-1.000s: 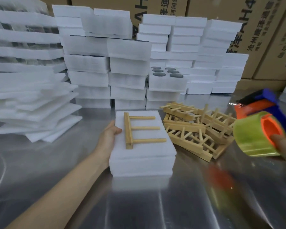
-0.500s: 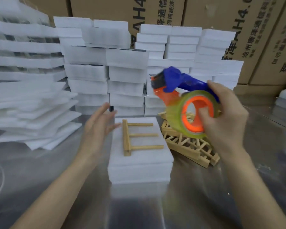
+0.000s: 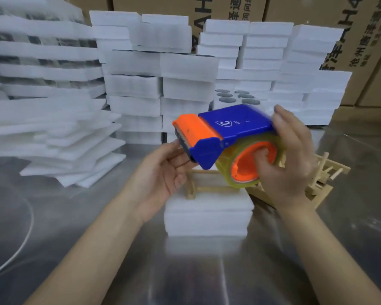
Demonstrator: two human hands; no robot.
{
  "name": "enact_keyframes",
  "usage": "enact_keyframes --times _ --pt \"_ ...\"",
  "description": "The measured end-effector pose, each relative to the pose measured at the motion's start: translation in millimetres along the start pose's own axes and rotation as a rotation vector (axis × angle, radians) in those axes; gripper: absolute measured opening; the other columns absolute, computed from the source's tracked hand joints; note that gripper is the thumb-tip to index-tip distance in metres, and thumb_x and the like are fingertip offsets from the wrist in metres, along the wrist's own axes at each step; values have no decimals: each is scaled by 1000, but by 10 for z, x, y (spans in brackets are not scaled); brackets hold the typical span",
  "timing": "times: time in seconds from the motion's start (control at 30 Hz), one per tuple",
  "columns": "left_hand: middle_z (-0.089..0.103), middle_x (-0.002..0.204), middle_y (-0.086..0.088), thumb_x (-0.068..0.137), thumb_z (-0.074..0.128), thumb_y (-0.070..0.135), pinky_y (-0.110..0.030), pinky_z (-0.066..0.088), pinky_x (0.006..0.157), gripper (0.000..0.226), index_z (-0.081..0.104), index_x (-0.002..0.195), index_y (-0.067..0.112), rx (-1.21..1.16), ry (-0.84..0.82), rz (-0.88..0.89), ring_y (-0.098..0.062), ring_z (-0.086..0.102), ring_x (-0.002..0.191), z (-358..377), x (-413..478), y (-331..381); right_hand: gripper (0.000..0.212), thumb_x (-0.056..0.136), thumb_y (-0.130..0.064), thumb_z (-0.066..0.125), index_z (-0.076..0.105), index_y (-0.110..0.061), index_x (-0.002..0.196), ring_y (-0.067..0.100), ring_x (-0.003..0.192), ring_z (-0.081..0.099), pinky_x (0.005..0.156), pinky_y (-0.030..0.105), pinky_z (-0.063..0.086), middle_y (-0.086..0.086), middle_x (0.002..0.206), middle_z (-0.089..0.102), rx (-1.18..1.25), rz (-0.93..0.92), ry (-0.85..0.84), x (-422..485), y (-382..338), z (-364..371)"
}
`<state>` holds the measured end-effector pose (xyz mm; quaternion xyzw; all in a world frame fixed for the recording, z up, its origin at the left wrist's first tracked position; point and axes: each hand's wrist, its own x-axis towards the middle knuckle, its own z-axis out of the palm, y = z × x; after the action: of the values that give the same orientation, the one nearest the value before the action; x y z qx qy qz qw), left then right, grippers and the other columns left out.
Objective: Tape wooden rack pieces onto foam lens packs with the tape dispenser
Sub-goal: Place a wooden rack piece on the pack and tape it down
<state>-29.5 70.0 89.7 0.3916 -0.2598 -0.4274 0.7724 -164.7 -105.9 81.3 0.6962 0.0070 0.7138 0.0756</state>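
On the near part of the steel worktop [image 3: 207, 271] stands one foam lens pack [image 3: 207, 219], two closed white layers whose contents are hidden. A wooden rack piece [image 3: 191, 188] lies flat on its top. No tape shows on either, so this pack looks not yet fastened; I judge the step to be starting the tape.

Just above the pack both hands hold the tape dispenser [image 3: 224, 130] in the air. The right hand [image 3: 290, 166] has a closed grip on it, thumb tucked into the orange core of the clear tape roll [image 3: 227, 172] and fingers wrapped over the back. The left hand [image 3: 161, 175] is at the toothed orange end, fingers lightly curved and their tips touching it. Whether its grip has the clear tape end pinched, I cannot tell.

To the right, partly behind the right hand, a loose pile of rack pieces [image 3: 326, 172] waits, so much taping is left. To the left lies a heap of thin foam sheets [image 3: 75, 155].

Farther back, stacked foam packs [image 3: 163, 84] rise in columns. None shows a rack on it. One open pack [image 3: 220, 102] shows dark round lenses [image 3: 224, 99] seated in its wells. Farthest, cardboard cartons [image 3: 361, 40] stand shut, their contents unseen.
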Motion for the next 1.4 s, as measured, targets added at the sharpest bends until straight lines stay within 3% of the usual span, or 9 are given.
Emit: enact_keyframes --times 0.17,0.27,0.37,0.47,0.6,0.73,0.93,1.1,1.4 --pt "71 100 -8 80 57 25 -25 44 73 29 70 100 9 129 -1 83 -13 65 85 43 -22 -20 69 82 -22 62 31 -9 142 15 95 62 75 17 47 14 130 51 314 527 64 21 -146 -9" --pt "74 83 -1 80 55 20 -16 49 60 21 74 85 14 125 -86 138 -7 69 74 102 -82 -5 68 84 -32 57 32 -13 144 -6 113 56 90 14 47 -8 134 52 503 777 10 46 -160 0" --pt "75 92 -8 81 57 17 -11 49 49 22 78 86 12 105 -161 99 -15 73 86 138 -138 29 49 69 -49 59 59 -33 115 12 109 62 92 35 51 -8 118 65 701 1103 -35 64 -135 43" --pt "75 95 -11 75 62 18 -10 46 44 26 77 95 9 140 -124 65 -16 73 81 151 -169 35 44 55 -48 65 62 -30 95 21 94 66 85 43 54 -8 88 71 840 1326 54 49 -99 52" --pt "71 73 1 73 66 19 -12 42 44 28 66 101 15 308 -56 158 -7 66 60 154 -148 -22 55 53 -50 65 61 -28 104 24 101 67 87 46 55 -5 97 72 845 1362 13 46 -98 41" --pt "70 73 -3 89 57 7 -13 41 44 10 63 96 11 273 -91 113 -8 64 58 138 -145 -56 54 50 -53 62 59 -28 97 25 98 68 87 47 55 -8 88 72 842 1411 32 12 -141 53" --pt "67 68 -3 74 66 14 -14 49 57 17 63 90 11 176 -99 184 -7 58 57 190 -128 -110 63 66 -31 59 56 -12 126 35 112 62 92 49 53 15 122 64 874 1542 67 20 -126 61" --pt "67 65 -3 72 66 11 -14 50 59 13 76 76 19 135 -109 196 -7 59 57 222 -122 -157 63 69 -31 62 56 -14 129 34 109 65 93 57 51 14 122 66 878 1592 58 11 -145 57" --pt "70 70 -4 88 60 3 -12 49 58 15 63 102 8 193 -93 81 -6 60 58 292 -162 -324 22 83 -17 56 64 -22 103 22 90 66 78 37 56 5 98 67 799 1543 208 -78 -144 98"
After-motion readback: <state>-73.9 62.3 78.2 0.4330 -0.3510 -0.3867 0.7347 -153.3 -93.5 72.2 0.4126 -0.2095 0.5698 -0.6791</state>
